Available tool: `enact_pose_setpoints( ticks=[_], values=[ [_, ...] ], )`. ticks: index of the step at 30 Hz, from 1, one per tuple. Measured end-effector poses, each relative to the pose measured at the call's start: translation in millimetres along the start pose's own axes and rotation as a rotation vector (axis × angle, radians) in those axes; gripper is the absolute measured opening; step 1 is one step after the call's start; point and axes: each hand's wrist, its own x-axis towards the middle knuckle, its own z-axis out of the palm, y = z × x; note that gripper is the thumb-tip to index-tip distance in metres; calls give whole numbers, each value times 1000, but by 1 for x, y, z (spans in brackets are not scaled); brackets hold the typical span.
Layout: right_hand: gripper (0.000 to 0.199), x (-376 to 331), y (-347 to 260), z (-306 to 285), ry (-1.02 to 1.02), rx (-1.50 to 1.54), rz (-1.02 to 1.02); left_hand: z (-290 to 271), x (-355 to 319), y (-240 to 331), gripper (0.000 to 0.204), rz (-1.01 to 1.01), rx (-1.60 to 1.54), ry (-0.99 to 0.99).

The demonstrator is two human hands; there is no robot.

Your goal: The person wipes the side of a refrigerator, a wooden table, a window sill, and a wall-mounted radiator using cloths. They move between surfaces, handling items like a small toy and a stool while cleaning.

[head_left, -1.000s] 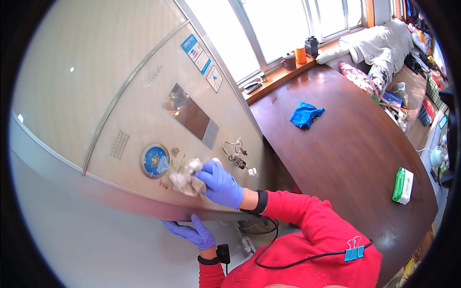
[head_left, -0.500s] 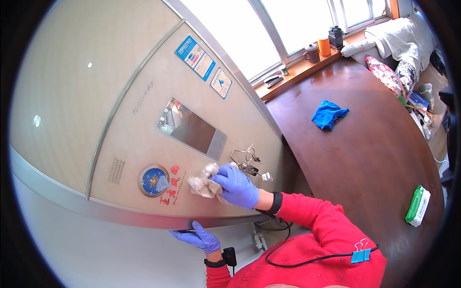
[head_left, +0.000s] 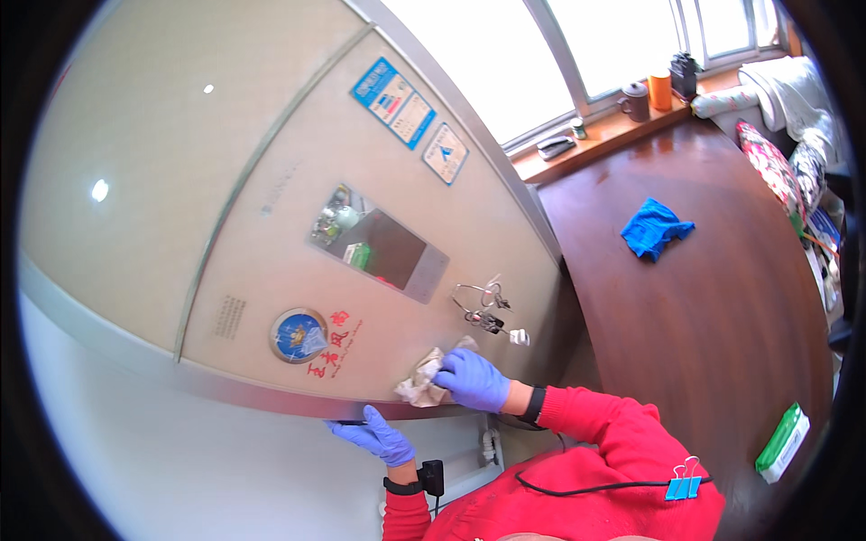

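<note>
In purple gloves, both my hands are at the lower part of a large beige appliance door panel (head_left: 271, 234), which looks like a fridge door. My right hand (head_left: 475, 380) is closed on a crumpled off-white cloth (head_left: 421, 377), pressed against the panel near its metal edge. My left hand (head_left: 379, 439) grips that edge (head_left: 298, 397), thumb upward; a dark bit shows by its fingers. Above my right hand, a metal ring with keys (head_left: 487, 316) and a white tag hangs on the panel. A dark display (head_left: 383, 243) and a round blue emblem (head_left: 300, 335) sit on the panel.
Right of the panel stands a brown wooden table (head_left: 686, 343) with a blue cloth (head_left: 656, 229) and a green-white packet (head_left: 782, 444). A windowsill (head_left: 595, 140) holds a mug (head_left: 634, 104) and an orange cup (head_left: 659, 92). Cushions (head_left: 771, 167) lie at far right. A black cable (head_left: 586, 488) crosses my red top.
My right hand has moved the off-white cloth right and down across the panel, away from the emblem, toward the metal edge. My left hand keeps to the edge. The whole view has shifted slightly.
</note>
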Motion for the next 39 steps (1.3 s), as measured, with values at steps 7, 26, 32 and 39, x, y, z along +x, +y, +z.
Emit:
enact_pose_setpoints(
  ticks=[7, 26, 32, 39],
  values=[
    [32, 41, 1, -23, 192, -21, -12, -1, -5, -1, 75, -23, 3, 29],
    [25, 9, -14, 1, 35, -14, -64, -7, -8, 4, 71, -31, -28, -8],
    [27, 55, -18, -21, 169, -31, -16, -7, -14, 5, 69, -9, -36, -24],
    [29, 155, -27, -76, 362, -159, -196, -9, -14, -1, 72, -69, -77, -15]
  ],
)
